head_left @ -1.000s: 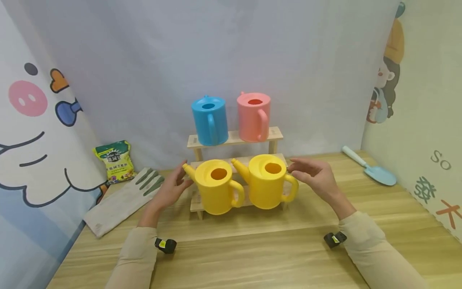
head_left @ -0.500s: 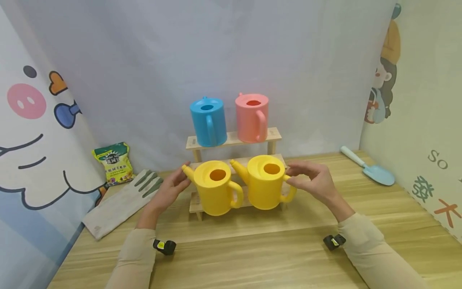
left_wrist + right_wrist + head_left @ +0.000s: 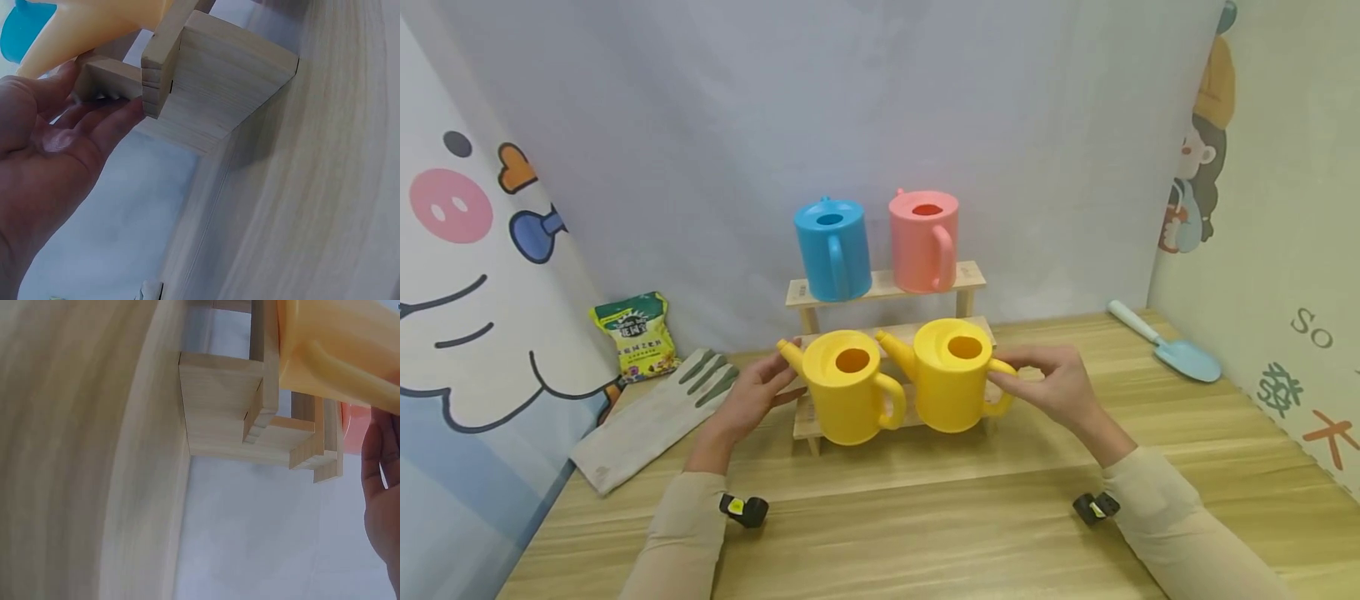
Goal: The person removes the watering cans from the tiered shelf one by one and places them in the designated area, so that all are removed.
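Note:
Two yellow watering cans stand side by side on the lowest step of a small wooden stand (image 3: 807, 428), spouts turned left. My right hand (image 3: 1056, 385) pinches the top of the handle of the right yellow watering can (image 3: 951, 396), thumb in front and fingers partly hidden behind. In the right wrist view, its fingers lie close to that handle. My left hand (image 3: 758, 396) is beside the spout of the left yellow watering can (image 3: 846, 408). In the left wrist view, its extended fingers (image 3: 119, 122) reach the end of the stand's steps, with the thumb just below the spout.
On the stand's top step are a blue watering can (image 3: 835, 258) and a pink watering can (image 3: 917, 250). A bagged product (image 3: 638, 337) and a pair of gloves (image 3: 655, 425) lie at left. A hand trowel (image 3: 1183, 358) rests at the right by the wall.
My right hand has closed in from beside the right yellow watering can and now pinches its handle. The left hand has shifted only slightly. The watering cans keep their places on the stand.

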The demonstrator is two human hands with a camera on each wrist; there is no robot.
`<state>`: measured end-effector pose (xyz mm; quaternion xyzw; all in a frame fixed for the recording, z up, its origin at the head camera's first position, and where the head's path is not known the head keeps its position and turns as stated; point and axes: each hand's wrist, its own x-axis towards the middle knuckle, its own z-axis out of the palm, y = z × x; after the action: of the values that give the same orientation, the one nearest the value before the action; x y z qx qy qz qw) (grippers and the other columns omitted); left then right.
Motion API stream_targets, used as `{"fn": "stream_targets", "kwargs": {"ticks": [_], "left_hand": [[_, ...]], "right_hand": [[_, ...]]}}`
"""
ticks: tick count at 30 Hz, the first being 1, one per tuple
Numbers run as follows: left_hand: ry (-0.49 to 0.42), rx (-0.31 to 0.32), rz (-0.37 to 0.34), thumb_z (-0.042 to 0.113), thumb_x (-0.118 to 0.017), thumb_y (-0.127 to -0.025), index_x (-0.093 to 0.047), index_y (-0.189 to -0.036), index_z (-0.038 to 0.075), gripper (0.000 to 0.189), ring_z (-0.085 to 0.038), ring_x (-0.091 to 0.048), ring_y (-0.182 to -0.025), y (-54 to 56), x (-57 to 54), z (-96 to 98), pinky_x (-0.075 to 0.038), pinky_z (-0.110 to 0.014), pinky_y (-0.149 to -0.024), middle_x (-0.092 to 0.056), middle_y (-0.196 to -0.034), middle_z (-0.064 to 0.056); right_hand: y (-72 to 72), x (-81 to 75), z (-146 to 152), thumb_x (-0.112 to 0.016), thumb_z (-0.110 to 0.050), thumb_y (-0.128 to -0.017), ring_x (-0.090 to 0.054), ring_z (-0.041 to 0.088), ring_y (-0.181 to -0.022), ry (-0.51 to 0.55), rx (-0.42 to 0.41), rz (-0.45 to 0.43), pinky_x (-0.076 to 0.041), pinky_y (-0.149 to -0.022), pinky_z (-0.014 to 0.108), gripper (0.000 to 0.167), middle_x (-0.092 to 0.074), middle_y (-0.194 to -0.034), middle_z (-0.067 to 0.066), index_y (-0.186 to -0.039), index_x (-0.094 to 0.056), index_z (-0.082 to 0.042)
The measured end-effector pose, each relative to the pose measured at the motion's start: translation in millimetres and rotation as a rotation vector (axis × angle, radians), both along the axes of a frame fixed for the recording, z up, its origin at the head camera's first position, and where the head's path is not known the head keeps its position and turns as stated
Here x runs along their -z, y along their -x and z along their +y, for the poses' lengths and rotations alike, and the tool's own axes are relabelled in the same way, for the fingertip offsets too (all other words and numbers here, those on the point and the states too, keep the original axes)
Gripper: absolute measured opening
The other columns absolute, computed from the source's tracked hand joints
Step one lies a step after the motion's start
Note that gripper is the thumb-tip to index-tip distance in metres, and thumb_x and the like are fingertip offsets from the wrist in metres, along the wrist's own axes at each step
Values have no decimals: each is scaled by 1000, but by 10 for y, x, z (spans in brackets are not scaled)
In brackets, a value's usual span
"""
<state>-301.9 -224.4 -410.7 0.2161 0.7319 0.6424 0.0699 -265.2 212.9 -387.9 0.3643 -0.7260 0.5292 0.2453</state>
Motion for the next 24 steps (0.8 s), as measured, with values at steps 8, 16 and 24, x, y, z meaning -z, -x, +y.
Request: {"fn": "stream_targets", "kwargs": {"ticks": [8,16,24], "left_hand": [[-13,-21,-18,18,-50,-107,-34,-154,-2,53,-37,-30,-145,-25,-14,12,-50,-43,-103,-18,-165,-9],[-24,-25,-22,19,-52,-106,-37,-153,-2,53,-36,-30,-145,-42,-24,21,-52,-42,-100,-19,-165,-6],[-31,-27,-22,19,-52,-107,-36,-153,-3,54,-38,-31,-144,-34,-7,10,-53,-41,-100,-19,-165,-9]], "right_hand": [[-57,-3,-29,-73,23,-76,-72,11,-82,99,-52,-85,-61,-71,22,21,-76,-92,9,-93,-75,11],[-66,-72,3,-71,21,-79,-72,14,-73,271,-157,-213,-61,-61,22,18,-76,-88,4,-93,-74,10],[-131,-380,138,-71,15,-85,-74,23,-79,447,-439,-112,-63,-70,29,9,-75,-91,16,-95,-71,16]]}}
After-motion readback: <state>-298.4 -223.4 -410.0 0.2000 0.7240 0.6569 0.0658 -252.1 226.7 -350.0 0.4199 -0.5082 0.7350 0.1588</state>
